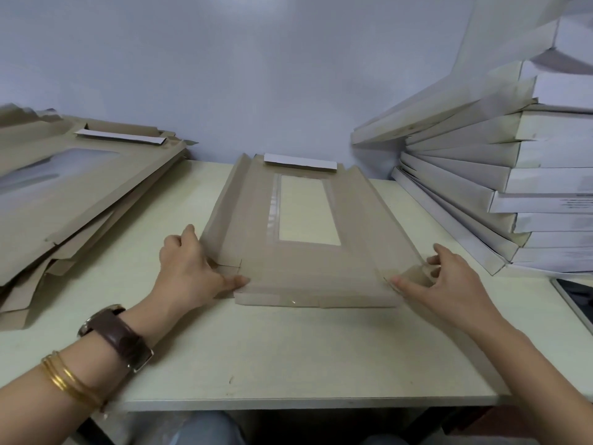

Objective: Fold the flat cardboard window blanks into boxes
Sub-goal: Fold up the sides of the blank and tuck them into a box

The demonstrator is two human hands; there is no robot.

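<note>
On the pale table [288, 348] against a grey wall [256, 75], left grip [189, 264] and right grip [449, 284] pinch the blank [305, 268].

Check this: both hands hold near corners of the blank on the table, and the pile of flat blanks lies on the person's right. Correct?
No: the head view shows the pile of flat blanks on the person's left. The left hand and right hand hold the blank by its near corners.

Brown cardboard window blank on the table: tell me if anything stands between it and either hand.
Nothing visible does. The left hand and right hand already hold the brown cardboard window blank at its near corner flaps.
</note>
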